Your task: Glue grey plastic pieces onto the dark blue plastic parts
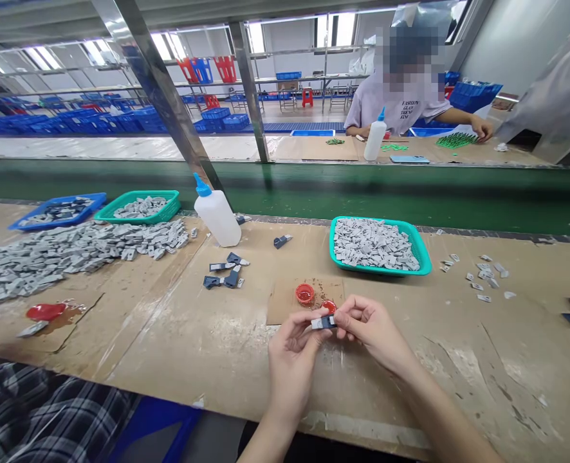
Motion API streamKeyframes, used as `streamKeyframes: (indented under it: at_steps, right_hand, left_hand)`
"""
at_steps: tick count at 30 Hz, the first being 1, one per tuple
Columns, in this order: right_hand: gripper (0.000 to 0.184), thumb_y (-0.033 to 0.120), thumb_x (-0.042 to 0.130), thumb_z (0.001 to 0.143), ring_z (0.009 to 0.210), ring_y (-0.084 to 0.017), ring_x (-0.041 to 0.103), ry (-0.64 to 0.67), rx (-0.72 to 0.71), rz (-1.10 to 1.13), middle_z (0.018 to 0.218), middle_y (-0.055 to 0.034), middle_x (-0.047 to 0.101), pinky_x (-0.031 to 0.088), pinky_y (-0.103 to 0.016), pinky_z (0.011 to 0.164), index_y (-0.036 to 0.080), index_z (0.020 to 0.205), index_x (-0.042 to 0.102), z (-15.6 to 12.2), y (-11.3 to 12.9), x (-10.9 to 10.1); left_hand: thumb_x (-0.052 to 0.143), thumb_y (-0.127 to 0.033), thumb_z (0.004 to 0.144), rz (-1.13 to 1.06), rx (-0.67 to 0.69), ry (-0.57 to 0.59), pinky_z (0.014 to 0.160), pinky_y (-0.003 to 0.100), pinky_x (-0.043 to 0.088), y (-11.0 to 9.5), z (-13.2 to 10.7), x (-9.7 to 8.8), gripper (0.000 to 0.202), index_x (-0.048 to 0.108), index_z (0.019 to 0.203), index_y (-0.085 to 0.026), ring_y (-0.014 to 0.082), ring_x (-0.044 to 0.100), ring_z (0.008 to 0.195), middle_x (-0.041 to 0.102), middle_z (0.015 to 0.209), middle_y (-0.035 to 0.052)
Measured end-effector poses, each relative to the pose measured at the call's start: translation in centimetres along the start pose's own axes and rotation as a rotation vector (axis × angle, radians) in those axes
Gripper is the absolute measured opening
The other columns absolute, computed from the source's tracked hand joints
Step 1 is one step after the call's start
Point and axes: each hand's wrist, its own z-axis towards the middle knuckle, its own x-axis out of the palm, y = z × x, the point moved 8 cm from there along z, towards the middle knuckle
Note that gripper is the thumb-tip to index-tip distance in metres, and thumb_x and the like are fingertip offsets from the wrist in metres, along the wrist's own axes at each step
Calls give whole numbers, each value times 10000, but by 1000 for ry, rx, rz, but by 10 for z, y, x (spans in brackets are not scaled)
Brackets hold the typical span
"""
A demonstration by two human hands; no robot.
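Both my hands meet over the near middle of the workbench on a small dark blue and grey plastic part (323, 322). My left hand (292, 357) pinches its left end, and my right hand (369, 328) pinches its right end with curled fingers. Just beyond them two small red caps (305, 294) sit on a square of cardboard (285, 302). A teal basket (422, 257) of grey plastic pieces stands behind my right hand. Several assembled blue-grey parts (227, 273) lie to the left, near a white glue bottle (216, 215) with a blue tip.
A large heap of grey pieces (63, 254) covers the left bench, with a teal tray (137, 207) and blue tray (58, 211) behind. A co-worker's plaid sleeve (38, 411) is lower left. Across the green conveyor (362, 193) another person sits working. Loose grey pieces (485, 276) lie right.
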Motion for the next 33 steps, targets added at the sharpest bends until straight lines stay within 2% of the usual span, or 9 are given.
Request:
streamKeyframes:
  at_steps: [6, 11, 14, 20, 23, 26, 28, 31, 33]
  right_hand:
    - [404, 488, 740, 729, 416, -86, 505, 40, 14, 8, 521, 25, 649, 306, -175, 410, 209, 768, 450, -2, -2, 3]
    - [381, 531, 663, 783, 426, -98, 479, 115, 9, -83, 532, 23, 646, 284, -180, 399, 215, 873, 471, -5, -2, 7]
    - [395, 574, 631, 785, 399, -89, 422, 98, 12, -112, 528, 38, 618, 274, -189, 395, 216, 864, 485, -5, 0, 9]
    - [426, 523, 755, 679, 494, -107, 498, 5, -76, -15, 545, 61, 568, 352, -209, 496, 217, 794, 482, 0, 12, 8]
    - [399, 582, 654, 748, 529, -148, 550, -152, -135, -122, 584, 11, 604, 350, -226, 463, 209, 818, 532, 3, 25, -25]
    - [371, 564, 601, 794, 698, -207, 620, -560, -324, -392, 765, -65, 680, 424, -280, 568, 195, 828, 616, -7, 62, -86]
    - [327, 523, 630, 783, 723, -224, 626, -737, -325, -639, 836, -75, 703, 426, -308, 611, 203, 839, 669, -11, 81, -116]
    - [261, 467, 612, 805, 675, -227, 626, -781, -200, -984, 823, -60, 720, 389, -314, 575, 227, 827, 713, 1, 94, -137]
    - [198, 407, 631, 799, 698, -234, 634, -752, -146, -1128, 802, -52, 724, 378, -309, 569, 232, 803, 725, 15, 95, -142]
  left_hand:
    - [691, -177, 765, 81, 55, 25, 746, 335, 605, -7, -1, 0, 80, 675, 843, -184, 244, 687, 965, 737, 982, 80]
    - [715, -222, 742, 156, 7, 71, 764, 372, 598, -8, 2, -2, 64, 708, 796, -188, 276, 693, 948, 738, 980, 102]
    - [744, -220, 702, 143, -30, 56, 761, 367, 598, -10, 4, 0, 119, 713, 811, -181, 264, 706, 888, 741, 952, 98]
    - [759, -215, 680, 58, -79, -21, 823, 340, 567, -7, -2, 13, 315, 658, 978, -194, 237, 687, 928, 718, 1024, 87]
    - [702, -243, 761, 63, -23, -50, 903, 312, 509, -10, 0, 8, 384, 556, 1116, -225, 193, 646, 994, 688, 1013, 66]
    - [628, -274, 825, 85, 44, -138, 810, 251, 509, -16, 8, -15, 467, 412, 1239, -269, 153, 619, 953, 600, 1040, 53]
    - [587, -278, 847, 148, 76, -186, 767, 253, 510, -19, 15, -34, 584, 263, 1332, -313, 137, 614, 902, 527, 1137, 67]
    - [532, -252, 864, 341, 153, -205, 800, 300, 504, -24, 26, -61, 705, 53, 1373, -343, 120, 608, 849, 446, 1270, 106]
    - [506, -229, 861, 513, 223, -217, 807, 328, 501, -30, 33, -79, 681, 49, 1361, -301, 124, 602, 832, 415, 1312, 138]
